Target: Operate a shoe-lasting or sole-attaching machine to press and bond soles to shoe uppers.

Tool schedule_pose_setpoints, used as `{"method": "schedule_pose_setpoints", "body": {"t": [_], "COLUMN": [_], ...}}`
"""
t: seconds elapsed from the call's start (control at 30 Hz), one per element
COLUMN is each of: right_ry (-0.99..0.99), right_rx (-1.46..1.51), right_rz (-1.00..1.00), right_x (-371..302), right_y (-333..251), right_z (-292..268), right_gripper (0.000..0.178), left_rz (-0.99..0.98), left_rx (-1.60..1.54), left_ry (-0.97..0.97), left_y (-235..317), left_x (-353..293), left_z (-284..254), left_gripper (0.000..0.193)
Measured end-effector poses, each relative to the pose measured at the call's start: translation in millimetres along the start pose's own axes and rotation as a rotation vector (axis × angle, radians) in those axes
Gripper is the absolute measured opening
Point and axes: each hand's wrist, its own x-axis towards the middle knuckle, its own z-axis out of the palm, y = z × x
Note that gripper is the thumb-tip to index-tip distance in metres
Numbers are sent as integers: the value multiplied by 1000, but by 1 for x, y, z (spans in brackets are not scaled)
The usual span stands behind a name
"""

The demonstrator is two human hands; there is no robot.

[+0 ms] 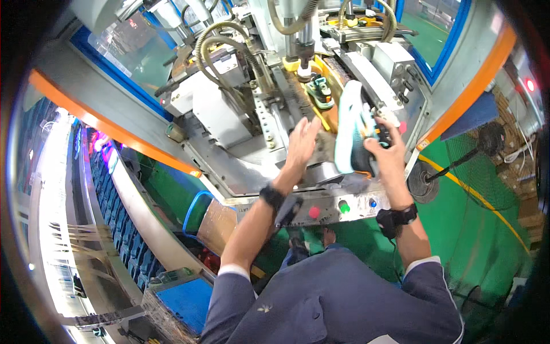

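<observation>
A sneaker [350, 129] with a thick white and pale blue sole and a darker upper is gripped in my right hand [387, 146], tilted up on edge at the front of the machine. The thumb and fingers wrap the upper's side. To its left my left hand [303, 143] hangs over the machine bed with fingers stretched out and holds nothing. Farther in, a second shoe [319, 92], dark with light green parts, sits below the vertical press ram [305, 57] beside a yellow part. The held sneaker hides some of the bed behind it.
Metal clamp blocks [220, 109] and ribbed hoses flank the bed. Red, green [344, 207] and blue buttons line the front panel. Orange-edged frames [114, 123] stand on both sides. A conveyor [123, 189] curves along the left; a black round fan [423, 179] is at right.
</observation>
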Motion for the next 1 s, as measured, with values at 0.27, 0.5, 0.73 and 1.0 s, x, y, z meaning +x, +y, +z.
{"method": "schedule_pose_setpoints", "body": {"t": [0.27,0.5,0.73,1.0], "right_ry": [198,67,-469,-270], "right_rx": [-301,-616,-1128,-1141], "right_rz": [-10,-87,35,-162], "right_x": [45,128,263,213], "right_y": [-11,-1,51,163], "right_z": [-43,-17,144,274], "right_gripper": [50,51,63,42], "left_rz": [-47,-119,-271,-117], "left_rx": [503,577,-481,-503], "left_ry": [264,437,-108,422], "left_y": [-41,-51,4,1], "left_x": [221,239,35,-237], "left_z": [-3,-42,-118,-199], "left_gripper": [77,62,31,58]}}
